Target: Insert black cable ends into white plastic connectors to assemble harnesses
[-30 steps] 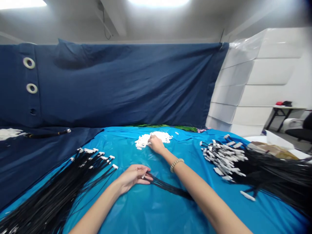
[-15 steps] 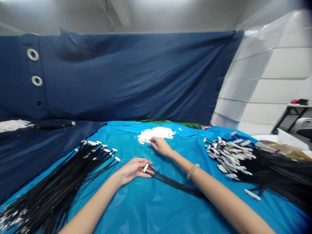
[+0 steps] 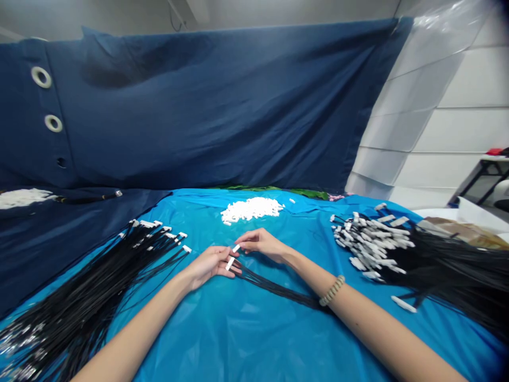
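Observation:
My left hand (image 3: pixel 214 263) is closed on the end of a black wire harness (image 3: pixel 274 287), which runs off to the right under my right forearm. A white connector (image 3: pixel 229 263) on that harness shows at the fingers. Between thumb and fingertips, my right hand (image 3: pixel 262 245) pinches a small white plastic piece (image 3: pixel 236 248), held close above the connector. The two hands nearly meet over the blue sheet. Behind them lies a heap of similar white pieces (image 3: pixel 252 208).
On the left lies a bundle of black wires (image 3: pixel 95 276) with white ends. Another black wire bundle (image 3: pixel 445 265) with many white connectors (image 3: pixel 369 241) is on the right. A dark blue curtain (image 3: pixel 207 111) hangs behind the blue sheet (image 3: pixel 222 339).
My right hand has drawn back from the white heap to my left hand, bringing a small white piece. My left hand keeps its hold on the harness. The camera view has shifted slightly.

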The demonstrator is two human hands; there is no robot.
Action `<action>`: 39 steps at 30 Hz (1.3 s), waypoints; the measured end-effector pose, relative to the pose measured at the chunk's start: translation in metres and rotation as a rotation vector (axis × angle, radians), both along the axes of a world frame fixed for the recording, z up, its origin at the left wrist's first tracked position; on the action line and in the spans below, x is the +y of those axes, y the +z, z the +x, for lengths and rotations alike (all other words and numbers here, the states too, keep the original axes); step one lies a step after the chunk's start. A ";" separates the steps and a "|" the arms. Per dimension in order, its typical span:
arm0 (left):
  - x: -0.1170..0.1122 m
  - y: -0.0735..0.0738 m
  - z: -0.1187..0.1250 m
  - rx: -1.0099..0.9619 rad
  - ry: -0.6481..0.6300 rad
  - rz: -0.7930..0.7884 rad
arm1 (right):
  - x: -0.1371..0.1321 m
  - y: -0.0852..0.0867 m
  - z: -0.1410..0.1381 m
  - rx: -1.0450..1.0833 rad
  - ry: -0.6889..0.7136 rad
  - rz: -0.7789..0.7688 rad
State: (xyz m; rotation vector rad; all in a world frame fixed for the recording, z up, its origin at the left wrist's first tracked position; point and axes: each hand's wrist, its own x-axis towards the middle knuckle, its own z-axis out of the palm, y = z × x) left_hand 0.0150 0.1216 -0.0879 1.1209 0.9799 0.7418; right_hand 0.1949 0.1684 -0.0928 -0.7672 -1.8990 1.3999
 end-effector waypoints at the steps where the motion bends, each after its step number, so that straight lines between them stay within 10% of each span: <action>1: 0.000 0.000 0.000 -0.003 -0.009 0.004 | -0.001 0.001 0.000 0.005 0.017 -0.019; 28: -0.003 0.004 0.003 0.123 0.039 0.045 | -0.002 0.009 0.002 -0.120 0.097 -0.100; 39: -0.001 -0.001 0.003 -0.069 0.012 0.177 | -0.056 0.033 0.010 -0.213 0.100 -0.117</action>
